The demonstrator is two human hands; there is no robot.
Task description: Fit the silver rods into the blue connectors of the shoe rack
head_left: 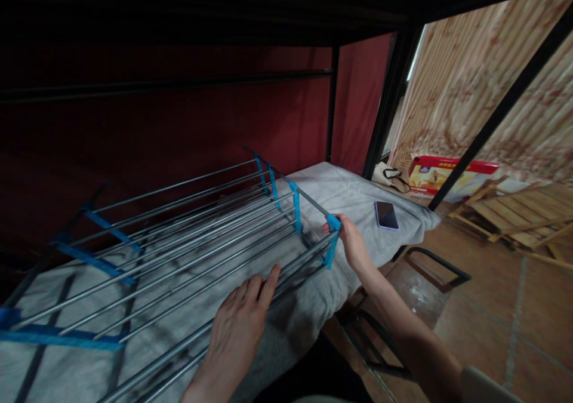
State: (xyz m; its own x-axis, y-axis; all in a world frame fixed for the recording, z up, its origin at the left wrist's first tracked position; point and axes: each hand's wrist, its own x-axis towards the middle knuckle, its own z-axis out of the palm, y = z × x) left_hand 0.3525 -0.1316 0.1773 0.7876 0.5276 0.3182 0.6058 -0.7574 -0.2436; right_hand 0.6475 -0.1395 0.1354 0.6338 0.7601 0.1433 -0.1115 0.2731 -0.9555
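— Steel rods, blue plastic joints: where does the drying rack (179, 236) lie?

— Flat on a grey blanket (358, 197), long axis running left to right.

— Hands?

— Right hand (351, 242) pinches the blue end corner. Left hand (237, 325) rests spread on the near rods, closer to the body.

— Anything beside it?

— Phone (386, 215), just right.

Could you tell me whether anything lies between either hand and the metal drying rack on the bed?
Nothing visible does. The left hand rests flat on the rods of the drying rack, and the right hand grips its blue corner joint. The phone lies apart on the grey blanket, beyond the right hand.
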